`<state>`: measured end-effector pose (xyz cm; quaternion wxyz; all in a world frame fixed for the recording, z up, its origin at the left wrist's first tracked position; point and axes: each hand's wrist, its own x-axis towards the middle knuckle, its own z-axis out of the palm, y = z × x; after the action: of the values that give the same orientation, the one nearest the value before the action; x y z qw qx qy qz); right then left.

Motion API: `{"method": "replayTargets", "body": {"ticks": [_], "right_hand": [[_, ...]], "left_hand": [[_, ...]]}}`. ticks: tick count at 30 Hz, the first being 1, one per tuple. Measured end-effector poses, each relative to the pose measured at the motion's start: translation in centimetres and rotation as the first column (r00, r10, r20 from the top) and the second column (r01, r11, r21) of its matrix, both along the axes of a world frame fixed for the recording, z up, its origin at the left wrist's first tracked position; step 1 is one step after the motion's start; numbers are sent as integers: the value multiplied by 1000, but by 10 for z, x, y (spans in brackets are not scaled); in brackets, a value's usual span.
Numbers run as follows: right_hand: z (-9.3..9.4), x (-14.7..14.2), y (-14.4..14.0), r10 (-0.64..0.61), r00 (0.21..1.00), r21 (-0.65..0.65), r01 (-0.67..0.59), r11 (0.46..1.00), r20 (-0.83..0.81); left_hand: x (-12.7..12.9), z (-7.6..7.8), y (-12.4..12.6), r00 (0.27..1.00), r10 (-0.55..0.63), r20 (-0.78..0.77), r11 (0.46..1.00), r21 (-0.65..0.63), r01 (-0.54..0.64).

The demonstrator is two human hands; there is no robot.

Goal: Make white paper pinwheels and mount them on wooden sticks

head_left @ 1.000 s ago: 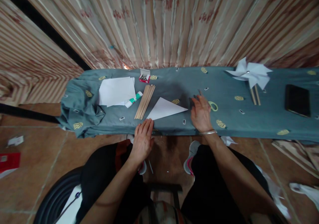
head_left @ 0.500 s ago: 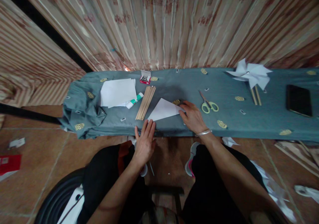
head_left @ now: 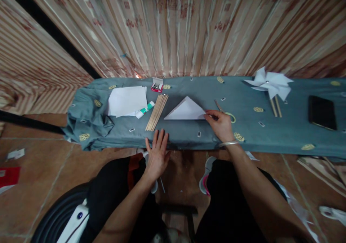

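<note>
A sheet of white paper (head_left: 186, 110), folded into a triangle, lies on the cloth with its long edge toward me. My right hand (head_left: 220, 124) pinches its right corner between thumb and fingers. My left hand (head_left: 157, 153) rests at the table's front edge with its fingers spread, apart from the paper. Just beyond it lies a bundle of wooden sticks (head_left: 156, 113). Partly hidden behind my right hand is a pair of scissors (head_left: 230, 116) with light green handles.
On the blue-green cloth (head_left: 186, 138) are a stack of white paper (head_left: 127, 100), a glue stick (head_left: 146, 109) and a small red box (head_left: 157, 85) of metal pieces. A white paper pinwheel (head_left: 269, 83) on sticks and a black phone (head_left: 322, 112) lie to the right. A curtain (head_left: 173, 30) hangs behind.
My right hand has moved right and turned the folded paper, so its long edge now runs level and farther from the front edge. My left hand has let go of the paper's near corner.
</note>
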<state>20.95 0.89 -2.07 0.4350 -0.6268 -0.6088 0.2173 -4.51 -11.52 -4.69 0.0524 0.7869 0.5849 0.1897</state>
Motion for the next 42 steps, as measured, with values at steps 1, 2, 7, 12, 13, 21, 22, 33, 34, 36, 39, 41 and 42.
{"method": "replayTargets", "body": {"ticks": [1,2,7,12,13,21,22,33,34,36,39,41,42], "right_hand": [[1,2,0,-27,1000,5,27,1000,-9],[3,3,-2,-47,999,11,48,999,-7],[9,-8,-20,29,992,108,-43,993,123],[10,-21,-42,237,923,154,-292,944,303],[10,-23,-46,275,901,151,-340,928,335],[10,-27,-56,382,847,119,-451,885,369],[10,-25,-55,385,850,107,-448,888,359],[17,-3,-38,348,671,-2,-459,889,655],[17,-4,-37,334,664,13,-459,888,669],[16,-4,-37,323,659,38,-471,881,679],[15,-1,-39,351,650,46,-511,858,674],[15,2,-42,371,645,43,-531,846,668],[15,4,-44,374,643,43,-536,843,668]], "left_hand": [[2,1,2,1000,1,17,1000,19,-1],[4,3,5,999,0,36,999,42,-1],[20,21,30,994,-24,102,976,217,1],[36,44,51,995,-96,-19,932,349,96],[38,47,53,992,-114,-61,928,349,129],[35,48,72,967,-211,-141,917,314,246],[32,47,74,968,-216,-127,915,321,246],[10,36,74,928,-364,77,908,250,335],[9,35,72,921,-377,96,905,246,346],[5,35,70,911,-393,122,903,240,357],[-1,35,66,913,-389,124,908,218,357],[-5,36,64,919,-381,105,912,210,354],[-7,37,63,921,-378,96,912,209,352]]}}
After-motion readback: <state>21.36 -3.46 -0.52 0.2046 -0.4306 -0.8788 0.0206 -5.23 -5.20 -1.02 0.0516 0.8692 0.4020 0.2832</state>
